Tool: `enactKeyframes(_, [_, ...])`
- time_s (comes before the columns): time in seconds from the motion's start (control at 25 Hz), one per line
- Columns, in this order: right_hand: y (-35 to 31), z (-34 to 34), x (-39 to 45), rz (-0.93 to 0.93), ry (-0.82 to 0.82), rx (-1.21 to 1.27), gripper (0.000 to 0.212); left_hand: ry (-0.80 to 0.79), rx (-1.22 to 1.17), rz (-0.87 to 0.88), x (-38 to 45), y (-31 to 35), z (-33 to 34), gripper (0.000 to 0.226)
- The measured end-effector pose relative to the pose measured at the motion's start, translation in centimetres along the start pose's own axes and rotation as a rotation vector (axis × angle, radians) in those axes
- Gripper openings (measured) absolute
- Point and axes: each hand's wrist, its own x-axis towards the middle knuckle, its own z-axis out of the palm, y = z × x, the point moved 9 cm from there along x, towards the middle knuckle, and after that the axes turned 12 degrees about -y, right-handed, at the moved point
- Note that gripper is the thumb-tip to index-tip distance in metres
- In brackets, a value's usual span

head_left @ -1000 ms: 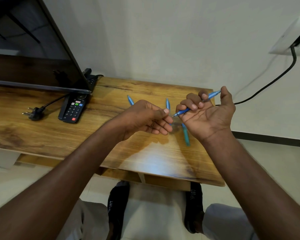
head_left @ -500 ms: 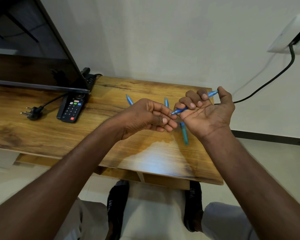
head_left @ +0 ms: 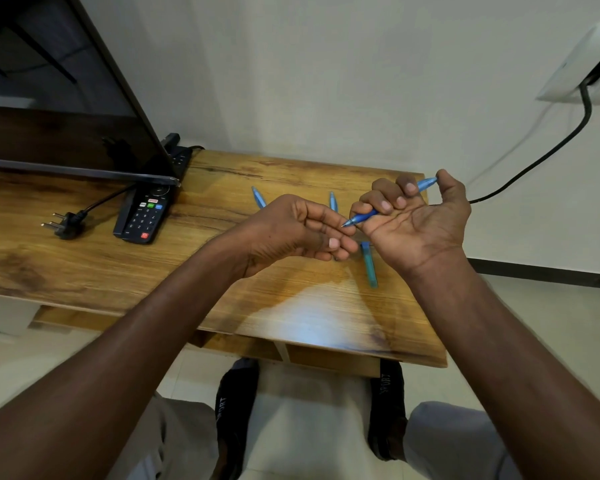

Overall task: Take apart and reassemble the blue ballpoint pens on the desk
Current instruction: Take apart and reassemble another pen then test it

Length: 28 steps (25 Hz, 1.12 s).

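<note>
Head view: your right hand [head_left: 414, 221] curls around a blue pen [head_left: 368, 215] above the desk's [head_left: 222, 278] far right corner, steadying it while your left hand [head_left: 298, 230] pinches its tip, likely to unscrew it.

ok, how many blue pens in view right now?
4. One blue pen is gripped in the right hand; three lie on the desk: one far left, one behind the hands, one near the right wrist. More may be hidden under the hands.

Glossy grained wood desk [head_left: 84, 271], translucent blue plastic pen [head_left: 368, 216], glossy black screen [head_left: 66, 133]
</note>
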Motion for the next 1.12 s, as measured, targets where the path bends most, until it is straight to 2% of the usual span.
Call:
enactKeyframes(0.16, [0.25,0.09,-0.05,0.022,-0.004,-0.009,0.062,0.005,0.022,0.002,0.01,0.04,0.05,0.031])
enactKeyframes(0.32, [0.12,0.27,0.01,0.027,-0.016,-0.02,0.054,0.016,0.041,0.011,0.05,0.19,-0.04,0.03])
enactKeyframes(0.48, [0.18,0.15,-0.04,0.024,0.007,-0.02,0.064,0.019,0.065,0.01,0.03,0.25,0.02,0.029])
enactKeyframes(0.68, [0.29,0.19,-0.13,0.037,0.009,-0.04,0.059,0.023,0.087,0.013,-0.01,0.26,0.0,0.028])
enactKeyframes(0.84, [0.32,0.12,-0.23,0.036,0.028,-0.057,0.072,0.035,0.123,0.006,0.03,0.19,0.06,0.028])
enactKeyframes(1.04, [0.28,-0.2,-0.29,0.06,0.042,-0.091,0.058,0.035,0.155,-0.007,0.13,0.1,0.14,0.027])
enactKeyframes(1.12, [0.43,0.0,-0.4,0.068,0.032,-0.088,0.063,0.037,0.161,-0.007,0.09,0.1,0.12,0.026])
